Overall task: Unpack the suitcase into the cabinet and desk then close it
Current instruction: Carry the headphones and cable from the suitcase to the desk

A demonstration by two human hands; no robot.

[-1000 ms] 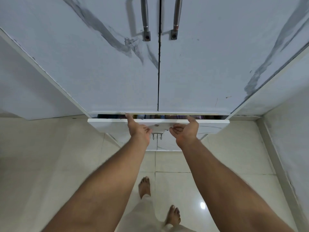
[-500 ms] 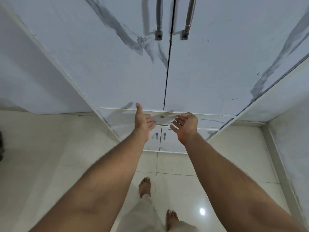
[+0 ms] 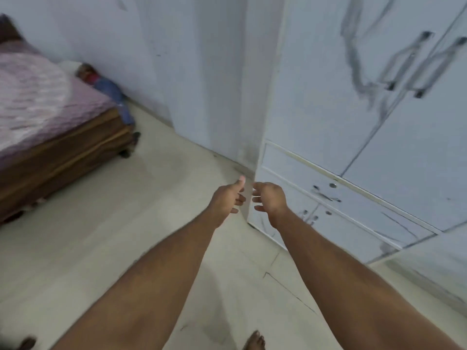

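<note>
Two bare hands are extended forward, neither grasping anything. The left hand (image 3: pixel 228 198) has its thumb raised and its fingers loosely curled; the right hand (image 3: pixel 269 198) has its fingers relaxed and slightly bent, released. The fingertips of the two hands are near each other but apart.

Just beyond the right fingers stands one tall white cabinet with grey marble veining (image 3: pixel 328 109). It presents two upper doors, both shut, with two long metal bar handles (image 3: pixel 406 61) side by side (image blurred by motion). Below these is one flat white drawer front (image 3: pixel 358 195), pushed in flush, and under it two small lower doors (image 3: pixel 336 228), also shut.

Well to the left of the left fingers is one brown wooden bed with a pink patterned cover (image 3: pixel 45 114). One bare foot (image 3: pixel 254 341) shows on the pale tiled floor (image 3: pixel 126 223). The suitcase is outside the view.
</note>
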